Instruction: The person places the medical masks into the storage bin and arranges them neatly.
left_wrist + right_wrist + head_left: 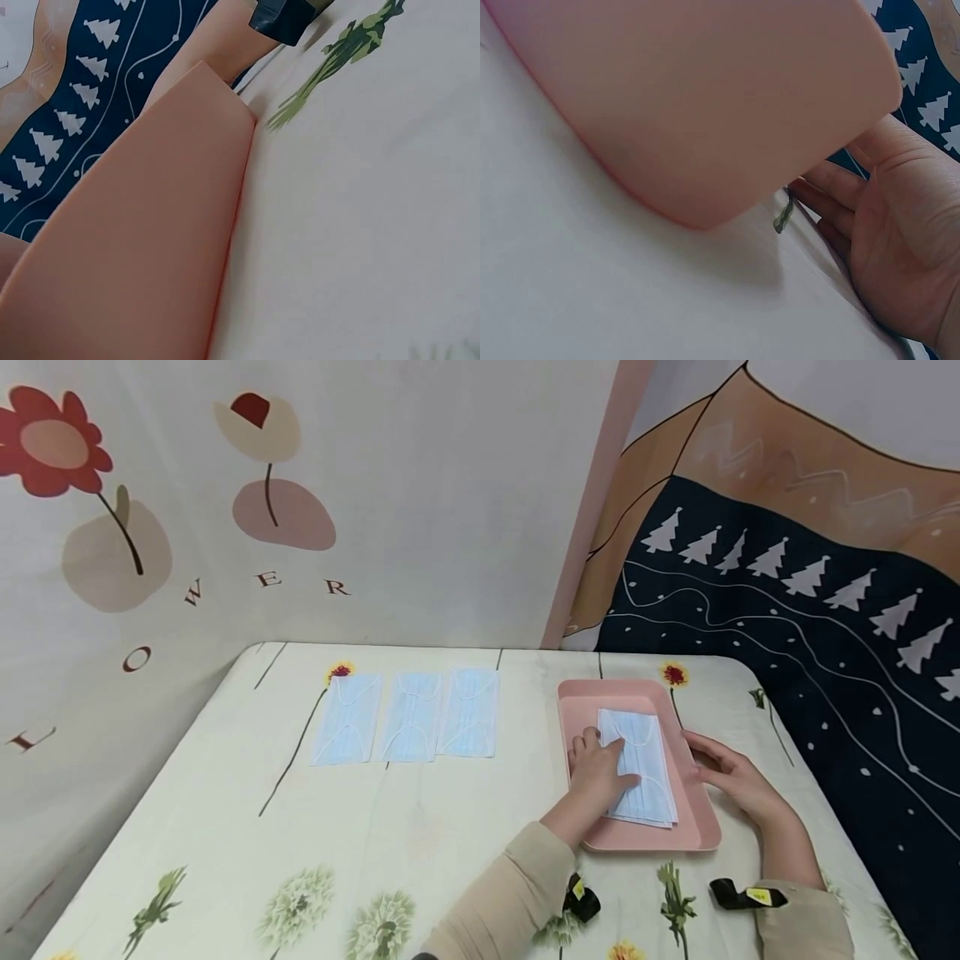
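Note:
In the head view, my left hand (600, 768) reaches over the left side of a pink tray (693, 837). Its thumb and forefinger lie spread on a small stack of light blue face masks (651, 802) inside the tray. The stack's left edge is partly hidden under that hand. My right hand (738, 781) is at the tray's right rim, fingers extended along the outer side. The right wrist view shows this hand (907, 232) beside the tray's outer wall (727, 112), some fingertips hidden behind it. In the left wrist view the tray wall (150, 225) fills much of the picture.
Left of the tray, three more blue masks lie side by side on the table: a left one (348, 720), a middle one (411, 718) and a right one (470, 714). A flower-printed cloth (247, 835) covers the table. Printed curtains (450, 510) hang behind it.

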A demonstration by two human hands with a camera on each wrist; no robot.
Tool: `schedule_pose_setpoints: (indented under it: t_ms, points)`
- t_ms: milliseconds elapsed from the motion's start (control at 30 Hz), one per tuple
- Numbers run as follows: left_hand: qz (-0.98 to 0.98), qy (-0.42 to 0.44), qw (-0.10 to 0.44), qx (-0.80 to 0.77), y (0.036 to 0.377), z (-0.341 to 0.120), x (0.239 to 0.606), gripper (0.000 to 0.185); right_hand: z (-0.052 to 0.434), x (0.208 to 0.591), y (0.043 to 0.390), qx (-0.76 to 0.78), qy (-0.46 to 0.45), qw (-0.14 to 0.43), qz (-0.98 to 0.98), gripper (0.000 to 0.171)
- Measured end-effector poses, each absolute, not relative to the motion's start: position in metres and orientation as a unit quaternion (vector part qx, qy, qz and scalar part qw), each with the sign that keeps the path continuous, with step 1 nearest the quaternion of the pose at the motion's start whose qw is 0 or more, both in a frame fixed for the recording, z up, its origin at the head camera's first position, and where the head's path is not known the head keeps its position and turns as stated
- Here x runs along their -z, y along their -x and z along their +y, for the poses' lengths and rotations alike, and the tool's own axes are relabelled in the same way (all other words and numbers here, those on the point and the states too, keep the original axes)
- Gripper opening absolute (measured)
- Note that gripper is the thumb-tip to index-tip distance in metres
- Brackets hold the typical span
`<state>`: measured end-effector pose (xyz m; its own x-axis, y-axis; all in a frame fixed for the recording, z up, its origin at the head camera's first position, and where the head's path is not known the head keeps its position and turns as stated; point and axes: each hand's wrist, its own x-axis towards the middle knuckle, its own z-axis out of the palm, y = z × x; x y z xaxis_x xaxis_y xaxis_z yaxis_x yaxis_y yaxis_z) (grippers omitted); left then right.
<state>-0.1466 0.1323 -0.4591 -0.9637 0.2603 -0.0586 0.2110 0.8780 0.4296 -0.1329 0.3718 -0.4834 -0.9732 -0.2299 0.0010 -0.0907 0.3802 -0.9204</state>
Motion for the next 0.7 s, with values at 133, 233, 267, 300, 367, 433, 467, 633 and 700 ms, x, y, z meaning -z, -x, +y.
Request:
schedule_pose_setpoints:
  t_ms: [133, 233, 267, 300, 367, 433, 467, 633, 700]
  points:
    - [0.965, -0.125, 0.037, -0.228, 0.143, 0.131, 0.456, 0.063, 0.372, 0.483, 0.132, 0.546, 0.096, 0.064, 0.830, 0.059]
    - [0.962, -0.132, 0.019, -0.239, 0.141, 0.129, 0.452, 0.061, 0.372, 0.483, 0.132, 0.544, 0.096, 0.062, 0.831, 0.059]
    - [0.960, -0.135, 0.015, -0.245, 0.140, 0.128, 0.451, 0.061, 0.372, 0.482, 0.132, 0.544, 0.098, 0.061, 0.831, 0.059]
    - [0.958, -0.138, 0.011, -0.253, 0.139, 0.127, 0.449, 0.061, 0.372, 0.482, 0.132, 0.546, 0.099, 0.062, 0.830, 0.059]
    - [0.952, -0.148, 0.004, -0.269, 0.137, 0.124, 0.446, 0.060, 0.372, 0.483, 0.133, 0.548, 0.102, 0.062, 0.828, 0.058]
    - [0.944, -0.158, -0.002, -0.290, 0.136, 0.120, 0.442, 0.060, 0.372, 0.483, 0.133, 0.550, 0.103, 0.062, 0.826, 0.058]
    - [0.939, -0.164, -0.006, -0.302, 0.136, 0.117, 0.440, 0.060, 0.372, 0.483, 0.133, 0.552, 0.103, 0.063, 0.825, 0.058]
    - [0.915, -0.197, -0.027, -0.350, 0.135, 0.104, 0.431, 0.059, 0.371, 0.484, 0.133, 0.558, 0.099, 0.066, 0.821, 0.059]
    - [0.907, -0.206, -0.029, -0.366, 0.134, 0.097, 0.428, 0.059, 0.371, 0.484, 0.133, 0.559, 0.098, 0.066, 0.821, 0.059]
